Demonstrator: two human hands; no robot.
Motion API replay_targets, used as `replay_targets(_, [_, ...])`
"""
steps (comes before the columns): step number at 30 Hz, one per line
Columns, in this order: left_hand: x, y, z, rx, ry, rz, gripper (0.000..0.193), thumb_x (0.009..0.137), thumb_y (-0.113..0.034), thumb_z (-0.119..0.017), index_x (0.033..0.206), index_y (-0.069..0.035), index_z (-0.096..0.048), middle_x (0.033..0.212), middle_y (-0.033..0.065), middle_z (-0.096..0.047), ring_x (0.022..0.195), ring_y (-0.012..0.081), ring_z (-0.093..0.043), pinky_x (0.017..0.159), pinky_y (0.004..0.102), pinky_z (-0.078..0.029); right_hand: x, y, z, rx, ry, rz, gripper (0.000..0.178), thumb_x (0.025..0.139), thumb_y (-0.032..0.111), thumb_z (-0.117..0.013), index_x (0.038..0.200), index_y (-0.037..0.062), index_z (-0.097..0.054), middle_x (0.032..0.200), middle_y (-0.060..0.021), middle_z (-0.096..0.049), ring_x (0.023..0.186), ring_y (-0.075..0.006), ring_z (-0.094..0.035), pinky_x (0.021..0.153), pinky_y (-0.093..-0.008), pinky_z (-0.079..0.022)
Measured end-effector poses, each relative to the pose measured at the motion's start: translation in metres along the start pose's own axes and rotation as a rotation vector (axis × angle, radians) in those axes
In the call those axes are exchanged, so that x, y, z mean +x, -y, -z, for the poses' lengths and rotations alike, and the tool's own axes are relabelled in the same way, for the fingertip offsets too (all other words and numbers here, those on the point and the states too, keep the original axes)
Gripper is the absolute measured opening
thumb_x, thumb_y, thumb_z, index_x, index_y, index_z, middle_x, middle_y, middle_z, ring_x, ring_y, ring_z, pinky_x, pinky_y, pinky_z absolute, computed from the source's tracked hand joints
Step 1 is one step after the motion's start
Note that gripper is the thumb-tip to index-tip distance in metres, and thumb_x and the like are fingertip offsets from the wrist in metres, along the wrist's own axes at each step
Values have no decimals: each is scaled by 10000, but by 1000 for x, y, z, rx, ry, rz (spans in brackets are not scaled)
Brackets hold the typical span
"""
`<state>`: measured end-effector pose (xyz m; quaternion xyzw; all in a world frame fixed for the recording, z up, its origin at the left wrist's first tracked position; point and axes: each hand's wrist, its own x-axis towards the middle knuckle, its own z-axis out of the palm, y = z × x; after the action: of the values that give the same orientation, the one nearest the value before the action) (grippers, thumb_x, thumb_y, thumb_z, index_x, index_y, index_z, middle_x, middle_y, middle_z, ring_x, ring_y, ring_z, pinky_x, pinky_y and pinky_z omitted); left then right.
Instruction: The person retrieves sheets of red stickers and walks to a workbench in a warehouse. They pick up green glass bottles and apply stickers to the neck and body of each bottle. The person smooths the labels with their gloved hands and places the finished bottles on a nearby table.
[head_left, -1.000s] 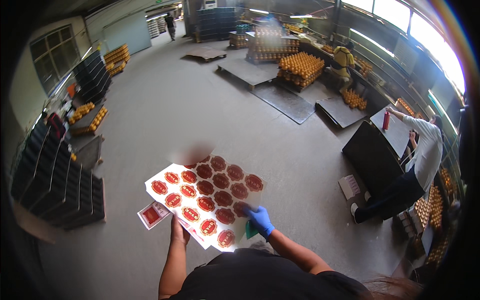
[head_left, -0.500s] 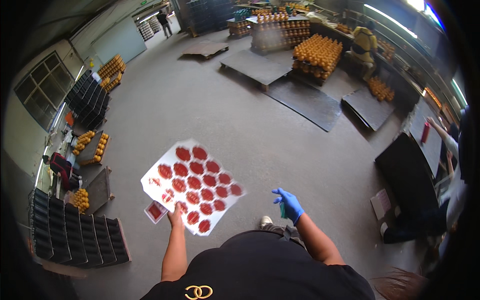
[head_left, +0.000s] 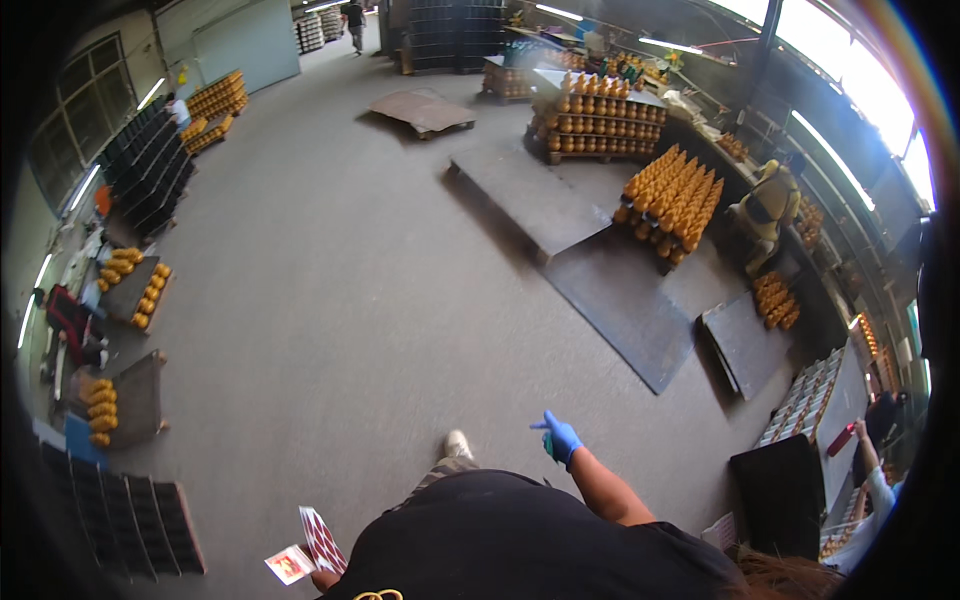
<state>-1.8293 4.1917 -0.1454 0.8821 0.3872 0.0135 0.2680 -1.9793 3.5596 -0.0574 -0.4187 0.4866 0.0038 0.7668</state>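
Low at the left, my left hand (head_left: 325, 580) is mostly hidden beside my black shirt. It grips a white sheet of dark red oval stickers (head_left: 323, 541), now seen nearly edge-on. A small white card with a red and yellow print (head_left: 289, 565) sticks out from the same hand. In front of my body to the right is my right hand (head_left: 562, 440), in a blue glove. Its index finger points out to the left while the other fingers curl. A small green thing (head_left: 548, 446) shows in its palm, too little of it visible to name.
Grey boards (head_left: 530, 205) on low pallets and a stack of golden gourd-shaped bottles (head_left: 672, 205) stand ahead right. A person (head_left: 768, 210) works at the right bench. Another person's arm holds a red bottle (head_left: 841, 438). Black racks (head_left: 125, 515) line the left; someone walks far off (head_left: 354, 22).
My left hand has dropped down and left with the sticker sheet, which has turned nearly edge-on. The view has shifted as I move over the floor. My right hand stays out in front.
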Motion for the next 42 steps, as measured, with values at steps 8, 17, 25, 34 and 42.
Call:
replay_targets(8, [18, -519, -225, -492, 487, -578, 351, 820, -75, -600, 1132, 73, -543, 1079, 192, -623, 950, 296, -610, 842, 377, -466, 68, 130, 44, 161, -459, -132, 475, 905, 478, -473, 886, 58, -695, 473, -25, -322, 376, -162, -323, 391, -322, -302])
replay_targets(17, [39, -888, -384, -628, 661, -813, 314, 878, -124, -563, 1094, 105, -560, 1039, 162, -638, 908, 236, -605, 809, 358, -479, 323, 156, 84, -358, -952, -293, 480, 852, 468, -534, 800, 26, -713, 857, -166, -677, 734, -259, -638, 685, -414, -491])
replay_targets(25, [150, -847, -410, 11, 112, -414, 364, 810, -185, -604, 1021, 111, -588, 975, 286, -624, 877, 417, -608, 757, 452, -484, 584, 589, -119, -601, -338, 229, 511, 863, 537, -486, 956, 81, -699, 863, -154, -681, 773, -289, -646, 756, -379, -496])
replay_targets(34, [168, -1081, -557, 87, 19, -191, 393, 809, -236, -590, 1011, 101, -593, 994, 289, -617, 902, 420, -606, 770, 463, -483, 802, 832, -229, -513, -287, 232, 466, 872, 479, -535, 900, 41, -691, 777, -124, -669, 700, -218, -630, 688, -366, -489])
replay_targets(42, [220, -1541, -751, -480, 506, -645, 331, 822, -100, -554, 1089, 96, -565, 1047, 183, -627, 918, 279, -607, 816, 380, -479, 857, 896, -161, -167, -599, 53, 385, 845, 417, -623, 910, 45, -697, 738, -58, -645, 581, -152, -562, 556, -353, -470])
